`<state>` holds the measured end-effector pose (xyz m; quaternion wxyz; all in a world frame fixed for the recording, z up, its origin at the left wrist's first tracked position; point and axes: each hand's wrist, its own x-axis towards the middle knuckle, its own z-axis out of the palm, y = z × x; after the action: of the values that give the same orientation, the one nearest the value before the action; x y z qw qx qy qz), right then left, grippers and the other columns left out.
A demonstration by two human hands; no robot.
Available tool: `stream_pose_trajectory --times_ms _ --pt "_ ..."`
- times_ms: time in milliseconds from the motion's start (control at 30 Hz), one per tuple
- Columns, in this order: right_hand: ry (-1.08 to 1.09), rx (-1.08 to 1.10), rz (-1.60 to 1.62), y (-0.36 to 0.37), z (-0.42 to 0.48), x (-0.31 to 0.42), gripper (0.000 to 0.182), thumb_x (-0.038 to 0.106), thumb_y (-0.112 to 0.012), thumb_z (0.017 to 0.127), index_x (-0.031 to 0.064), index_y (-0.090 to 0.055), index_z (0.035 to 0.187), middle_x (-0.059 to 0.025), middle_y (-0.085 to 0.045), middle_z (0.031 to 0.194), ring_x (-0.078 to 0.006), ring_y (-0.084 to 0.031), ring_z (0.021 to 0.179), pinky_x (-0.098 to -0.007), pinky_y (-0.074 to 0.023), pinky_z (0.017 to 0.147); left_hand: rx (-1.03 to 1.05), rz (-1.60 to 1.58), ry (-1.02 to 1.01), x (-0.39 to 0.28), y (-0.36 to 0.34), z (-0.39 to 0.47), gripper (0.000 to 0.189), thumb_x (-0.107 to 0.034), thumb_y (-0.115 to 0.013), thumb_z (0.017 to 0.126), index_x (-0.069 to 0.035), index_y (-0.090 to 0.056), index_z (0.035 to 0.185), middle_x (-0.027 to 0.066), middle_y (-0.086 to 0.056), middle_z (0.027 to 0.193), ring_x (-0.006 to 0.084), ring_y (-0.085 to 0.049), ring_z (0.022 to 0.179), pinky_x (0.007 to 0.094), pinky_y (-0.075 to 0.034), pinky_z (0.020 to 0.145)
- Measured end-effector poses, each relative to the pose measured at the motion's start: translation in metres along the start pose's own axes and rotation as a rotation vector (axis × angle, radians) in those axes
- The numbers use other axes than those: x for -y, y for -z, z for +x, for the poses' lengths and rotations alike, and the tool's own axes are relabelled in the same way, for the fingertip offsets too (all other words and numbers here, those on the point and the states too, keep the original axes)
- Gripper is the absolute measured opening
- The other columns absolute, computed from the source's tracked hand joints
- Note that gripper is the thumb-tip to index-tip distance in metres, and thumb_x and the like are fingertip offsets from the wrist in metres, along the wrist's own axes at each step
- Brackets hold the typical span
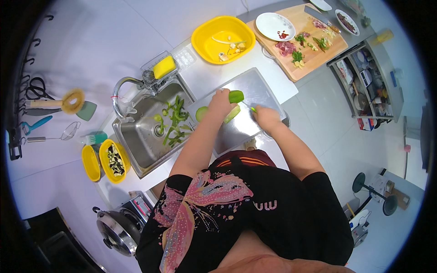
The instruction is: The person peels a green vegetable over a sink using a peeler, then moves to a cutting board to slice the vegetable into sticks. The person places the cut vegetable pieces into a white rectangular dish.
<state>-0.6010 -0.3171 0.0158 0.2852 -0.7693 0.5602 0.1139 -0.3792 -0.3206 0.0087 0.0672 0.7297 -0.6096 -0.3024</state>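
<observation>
My left hand (pixel 220 102) grips a piece of green vegetable (pixel 236 96), perhaps a squash or gourd, over the metal board (pixel 251 82) beside the sink. A paler cut piece (pixel 232 114) lies just below it, and another round green piece (pixel 201 113) is at the left, partly behind my wrist. My right hand (pixel 267 117) is closed around the green handle (pixel 253 109) of a small knife, whose thin blade points towards the held piece; the hand is slightly blurred. Green peelings (pixel 177 117) lie in the steel sink (pixel 138 140) to the left.
A yellow basin (pixel 201 44) with garlic stands behind the board. On the wooden cutting board (pixel 280 65) are a white plate (pixel 273 24), a cleaver (pixel 317 15), meat and chopped greens. The faucet (pixel 117 99) arches over the sink; a yellow bowl (pixel 125 155) of cut pieces is at its left.
</observation>
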Motion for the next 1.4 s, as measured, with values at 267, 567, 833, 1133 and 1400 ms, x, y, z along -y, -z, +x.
stream_pose_trajectory --times_ms 267,567,833,1133,1400 --pt "-0.043 -0.02 0.082 -0.006 -0.026 -0.016 0.034 0.039 -0.055 0.099 0.0083 -0.066 0.11 -0.0182 -0.073 0.103 -0.0381 -0.07 0.099 -0.0505 -0.0542 0.085 -0.093 0.111 -0.08 -0.011 -0.007 -0.007 0.056 -0.024 -0.083 0.079 -0.002 -0.056 0.123 0.0201 -0.057 0.126 0.0382 -0.058 0.118 0.0467 -0.053 0.097" --pt "-0.112 -0.128 0.276 -0.042 -0.059 -0.028 0.035 0.038 -0.055 0.099 0.005 -0.061 0.109 -0.0234 -0.071 0.098 -0.0443 -0.069 0.091 -0.0539 -0.0534 0.081 0.031 0.467 -0.303 -0.012 -0.011 -0.05 0.026 -0.013 -0.068 0.084 -0.004 -0.062 0.107 0.0158 -0.064 0.109 0.0349 -0.065 0.104 0.0477 -0.056 0.088" --pt "-0.048 -0.251 0.387 -0.054 -0.074 -0.016 0.033 0.038 -0.055 0.101 0.0057 -0.059 0.108 -0.0242 -0.07 0.09 -0.047 -0.066 0.086 -0.0564 -0.0515 0.076 0.15 0.088 -0.056 0.023 -0.044 -0.041 0.035 -0.027 -0.072 0.09 0.0 -0.063 0.11 0.0188 -0.07 0.109 0.0334 -0.07 0.092 0.0422 -0.058 0.076" --pt "0.025 -0.264 0.175 -0.07 -0.089 0.003 0.03 0.036 -0.054 0.103 0.0069 -0.056 0.107 -0.0195 -0.07 0.083 -0.0422 -0.067 0.074 -0.0551 -0.0516 0.067 -0.066 -0.779 0.202 0.027 -0.081 -0.055 0.039 -0.019 -0.069 0.092 0.007 -0.057 0.118 0.0211 -0.069 0.104 0.0255 -0.073 0.078 0.0354 -0.058 0.054" --pt "0.091 -0.326 0.155 -0.101 -0.091 -0.006 0.027 0.033 -0.055 0.103 0.0056 -0.052 0.105 -0.019 -0.068 0.076 -0.0414 -0.066 0.065 -0.053 -0.052 0.059 0.002 -0.66 0.241 0.019 -0.083 -0.058 0.04 -0.02 -0.059 0.099 0.003 -0.049 0.129 0.0235 -0.069 0.103 0.0305 -0.071 0.068 0.0397 -0.058 0.054"
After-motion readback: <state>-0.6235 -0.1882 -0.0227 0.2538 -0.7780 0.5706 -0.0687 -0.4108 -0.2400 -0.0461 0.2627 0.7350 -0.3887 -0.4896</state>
